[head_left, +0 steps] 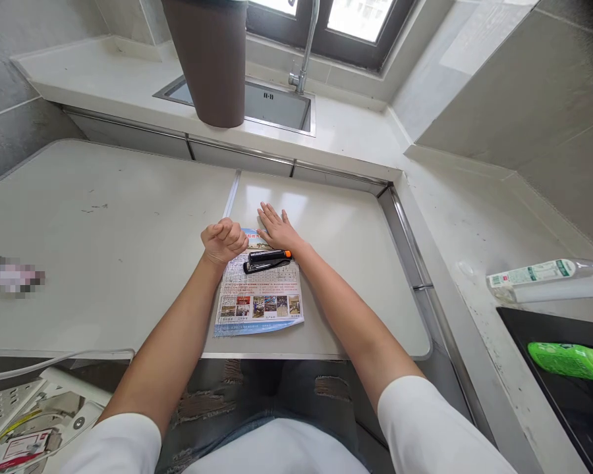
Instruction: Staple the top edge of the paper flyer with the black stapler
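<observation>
Head view: slender stapler [267, 257] lies on printed paper [257, 291].

I count two hands on my feed at mid-frame, one left hand [224, 241] and one right hand [277, 229]. Between them I get one stapler [267, 256] and one printed sheet [261, 289]. Along the bottom I see two white sleeves [435, 421], one per arm. At top centre I tally one bin [215, 72], one sink [279, 108], one tap [300, 81] and two window panes [360, 18]. At the right edge I have one clear bottle [548, 278], one green container [568, 361] and one cooktop [553, 395]. Lower left, I make it one cable [59, 360] and one rack [4, 398]. At far left I log one item [12, 274], too pixelated for me to name.
</observation>
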The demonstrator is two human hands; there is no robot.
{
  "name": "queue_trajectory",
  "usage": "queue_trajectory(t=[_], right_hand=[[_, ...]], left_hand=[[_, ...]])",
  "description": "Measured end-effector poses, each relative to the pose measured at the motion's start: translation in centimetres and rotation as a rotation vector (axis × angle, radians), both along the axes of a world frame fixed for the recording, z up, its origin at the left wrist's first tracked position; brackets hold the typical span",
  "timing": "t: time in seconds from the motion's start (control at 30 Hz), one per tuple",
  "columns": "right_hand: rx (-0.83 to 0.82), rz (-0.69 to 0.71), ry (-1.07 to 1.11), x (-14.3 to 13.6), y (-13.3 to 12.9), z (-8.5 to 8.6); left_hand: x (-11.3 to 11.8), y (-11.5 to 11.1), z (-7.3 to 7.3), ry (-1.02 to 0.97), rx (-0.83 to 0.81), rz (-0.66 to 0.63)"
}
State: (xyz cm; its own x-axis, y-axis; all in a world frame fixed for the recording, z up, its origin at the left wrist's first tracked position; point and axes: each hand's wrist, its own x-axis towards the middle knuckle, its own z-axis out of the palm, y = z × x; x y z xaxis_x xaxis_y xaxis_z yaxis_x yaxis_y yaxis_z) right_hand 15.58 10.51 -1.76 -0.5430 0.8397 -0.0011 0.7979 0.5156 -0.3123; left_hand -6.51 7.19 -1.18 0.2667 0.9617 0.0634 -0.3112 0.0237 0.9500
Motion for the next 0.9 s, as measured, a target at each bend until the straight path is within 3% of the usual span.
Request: queue_trajectory(t=[0.17, 0.33, 0.5, 0.7, 0.9], right_hand=[[0.026, -0.018, 0.010, 1.4, -0.9, -0.2], [0.015, -0.070, 0.032, 6.5, -2.1, -0.5], [-0.002, -0.131, 0.047, 10.1, -2.8, -0.6], [0.012, -0.065, 0.055, 7.9, -3.0, -0.6], [-0.012, 0.046, 0.036, 4.2, -2.2, 0.5]], left_hand=[[0.7, -0.4, 1.3, -0.028, 0.016, -0.011], [3.7, -1.3, 3.1, -0.012, 0.101, 0.004], [6.7, -1.8, 2.5, 0.253, 0.298, -0.045], [7.0, -1.6, 1.4, 0.596, 0.491, 0.120], [6.1, -1.0, 0.9, 0.745, 0.539, 0.291]])
